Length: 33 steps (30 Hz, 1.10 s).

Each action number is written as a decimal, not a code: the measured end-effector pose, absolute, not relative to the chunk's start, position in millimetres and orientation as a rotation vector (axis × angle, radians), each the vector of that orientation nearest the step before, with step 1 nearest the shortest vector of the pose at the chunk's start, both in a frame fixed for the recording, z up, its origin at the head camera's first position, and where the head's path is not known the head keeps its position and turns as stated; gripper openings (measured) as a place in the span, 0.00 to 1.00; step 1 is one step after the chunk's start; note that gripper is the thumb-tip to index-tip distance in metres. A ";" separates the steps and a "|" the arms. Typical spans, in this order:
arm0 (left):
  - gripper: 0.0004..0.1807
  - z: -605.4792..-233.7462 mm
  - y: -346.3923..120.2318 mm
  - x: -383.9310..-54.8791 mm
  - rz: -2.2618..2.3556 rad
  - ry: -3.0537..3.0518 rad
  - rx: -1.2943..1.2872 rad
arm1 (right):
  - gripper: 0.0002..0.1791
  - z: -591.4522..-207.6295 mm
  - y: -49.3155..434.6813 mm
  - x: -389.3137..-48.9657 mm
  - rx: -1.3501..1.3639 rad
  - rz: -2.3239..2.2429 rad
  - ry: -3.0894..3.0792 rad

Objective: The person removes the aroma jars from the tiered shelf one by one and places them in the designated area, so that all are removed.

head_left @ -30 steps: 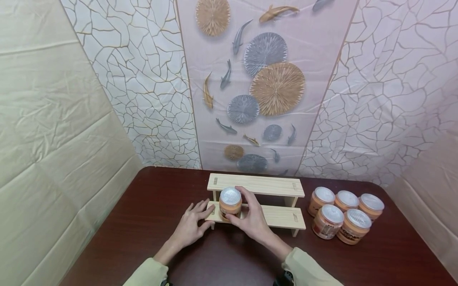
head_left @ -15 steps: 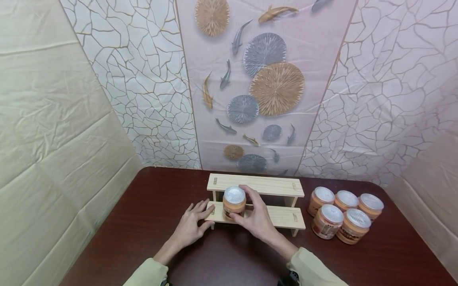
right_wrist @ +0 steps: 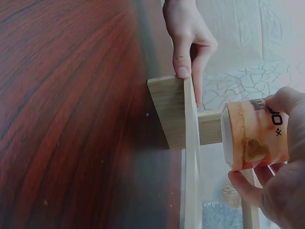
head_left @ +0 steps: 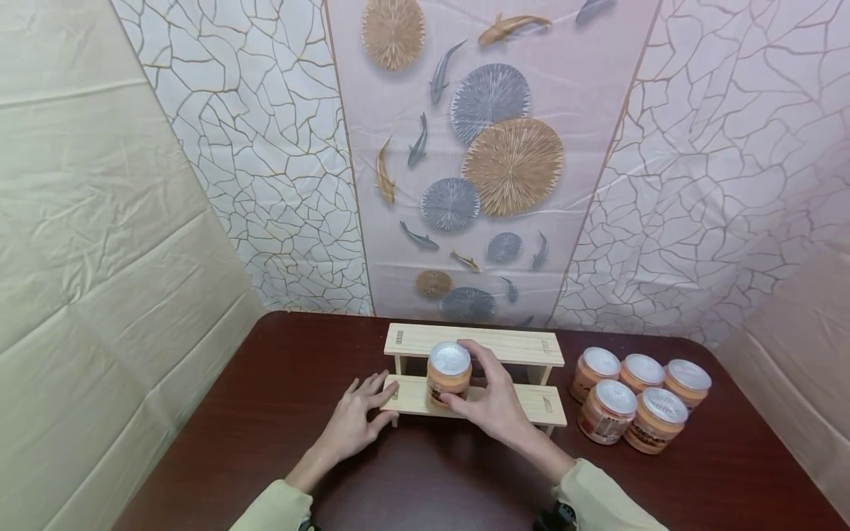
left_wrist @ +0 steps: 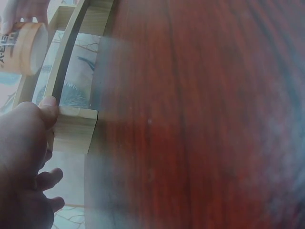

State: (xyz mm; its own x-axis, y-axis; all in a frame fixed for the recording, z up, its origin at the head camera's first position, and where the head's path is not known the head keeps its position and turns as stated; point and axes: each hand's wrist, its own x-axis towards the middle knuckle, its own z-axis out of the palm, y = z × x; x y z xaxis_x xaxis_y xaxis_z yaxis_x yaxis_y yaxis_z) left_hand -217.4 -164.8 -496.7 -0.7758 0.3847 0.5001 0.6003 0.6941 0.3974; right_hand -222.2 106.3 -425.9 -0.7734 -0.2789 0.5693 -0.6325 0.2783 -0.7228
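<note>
My right hand point(head_left: 494, 398) grips an orange-labelled jar point(head_left: 448, 380) with a pale, shiny lid, thumb on the near side and fingers behind. In the right wrist view the jar's base point(right_wrist: 228, 138) stands off the lower board, with a visible gap between them. The jar is upright, over the left half of the lower board of a two-tier wooden shelf point(head_left: 514, 398). My left hand point(head_left: 352, 420) pinches the left end of that lower board, thumb at its front edge and fingers over the top, as the right wrist view shows at the board's end point(right_wrist: 187, 90).
Several similar jars point(head_left: 616, 398) are grouped on the dark red table point(head_left: 299, 354) to the right of the shelf. The shelf's upper board point(head_left: 474, 341) is higher and behind the lower one. A patterned cloth point(head_left: 465, 243) hangs beyond the table's far edge.
The right hand has carried the jar to the right along the lower board, and the jar has risen slightly. The left hand has stayed at the board's left end.
</note>
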 end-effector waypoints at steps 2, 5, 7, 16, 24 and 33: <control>0.27 -497.0 -164.6 -217.6 -0.784 -2.523 -0.770 | 0.46 -423.9 109.5 -221.9 0.842 1.485 -2.213; 0.27 -497.5 -164.7 -217.8 -0.784 -2.517 -0.776 | 0.46 -419.6 113.8 -220.3 0.844 1.456 -2.210; 0.27 -497.9 -164.8 -218.1 -0.779 -2.513 -0.781 | 0.46 -415.2 116.4 -218.0 0.839 1.432 -2.206; 0.27 -498.0 -164.8 -219.1 -0.776 -2.507 -0.798 | 0.42 -388.2 129.5 -202.2 0.864 1.344 -2.169; 0.27 -495.5 -164.4 -218.2 -0.780 -2.506 -0.796 | 0.47 -401.8 158.4 -219.1 0.879 1.298 -2.172; 0.27 -495.7 -163.8 -216.6 -0.778 -2.516 -0.792 | 0.47 -390.5 182.1 -218.2 0.822 1.193 -2.187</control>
State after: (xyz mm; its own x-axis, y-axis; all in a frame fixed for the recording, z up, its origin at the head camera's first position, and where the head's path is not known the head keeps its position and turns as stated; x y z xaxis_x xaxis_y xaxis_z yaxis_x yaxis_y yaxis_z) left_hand -216.6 -163.8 -495.7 -0.7648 0.3993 0.5057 0.6151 0.6862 0.3883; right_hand -218.2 182.1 -390.5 -0.6851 -0.2629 0.6794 -0.7135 0.4301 -0.5531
